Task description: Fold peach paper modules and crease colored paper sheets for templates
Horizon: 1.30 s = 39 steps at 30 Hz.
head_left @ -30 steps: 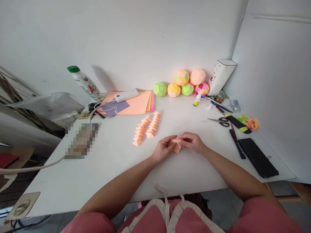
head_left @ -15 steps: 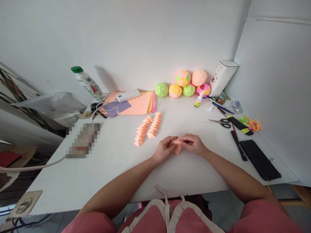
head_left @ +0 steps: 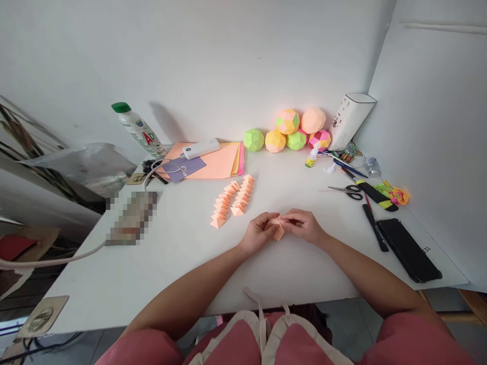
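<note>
White tabletop (head_left: 178,284) before us, we hold a folded peach paper (head_left: 279,233) between our hands: left hand (head_left: 255,235) pinching its left side, right hand (head_left: 303,226) pinching its far right edge. Fingers hide much of it; one corner points near, but we cannot tell its long axis.

Left grip (head_left: 258,235): folded orange pieces (head_left: 221,207) block ahead-left. Right grip (head_left: 304,226): gap to its right, then scissors (head_left: 347,190) and black slab (head_left: 409,251) in the way. Ahead of both, bare worktop (head_left: 285,187) lane until paper balls (head_left: 275,141), small bottle (head_left: 310,159).
</note>
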Each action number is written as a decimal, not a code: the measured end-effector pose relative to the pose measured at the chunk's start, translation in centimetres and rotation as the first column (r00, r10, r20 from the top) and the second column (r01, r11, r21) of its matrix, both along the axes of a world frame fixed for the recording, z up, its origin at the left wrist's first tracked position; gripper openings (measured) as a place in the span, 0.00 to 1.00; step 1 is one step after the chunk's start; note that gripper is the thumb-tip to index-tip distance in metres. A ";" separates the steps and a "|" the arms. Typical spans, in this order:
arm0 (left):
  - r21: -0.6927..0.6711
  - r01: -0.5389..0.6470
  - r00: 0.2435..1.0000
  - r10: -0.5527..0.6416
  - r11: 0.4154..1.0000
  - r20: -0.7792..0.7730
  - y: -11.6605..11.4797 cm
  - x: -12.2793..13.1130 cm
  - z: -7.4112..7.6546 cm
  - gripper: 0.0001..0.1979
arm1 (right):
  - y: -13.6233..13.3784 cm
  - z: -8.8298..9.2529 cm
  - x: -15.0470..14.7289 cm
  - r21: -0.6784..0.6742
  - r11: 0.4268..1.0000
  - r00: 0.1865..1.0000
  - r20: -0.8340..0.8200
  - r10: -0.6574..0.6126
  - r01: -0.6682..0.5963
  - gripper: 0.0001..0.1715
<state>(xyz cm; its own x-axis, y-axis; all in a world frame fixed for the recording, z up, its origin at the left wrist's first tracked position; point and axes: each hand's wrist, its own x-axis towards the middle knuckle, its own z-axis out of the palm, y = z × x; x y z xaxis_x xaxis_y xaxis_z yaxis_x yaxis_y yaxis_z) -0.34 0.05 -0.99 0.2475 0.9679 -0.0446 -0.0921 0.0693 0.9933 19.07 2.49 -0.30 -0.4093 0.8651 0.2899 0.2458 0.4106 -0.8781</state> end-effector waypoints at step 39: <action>0.150 -0.065 0.994 0.077 0.987 -0.075 0.2 0.5 -0.3 0.17 | -0.2 -0.8 -0.6 0.329 0.943 0.991 0.134 -0.002 -0.043 0.10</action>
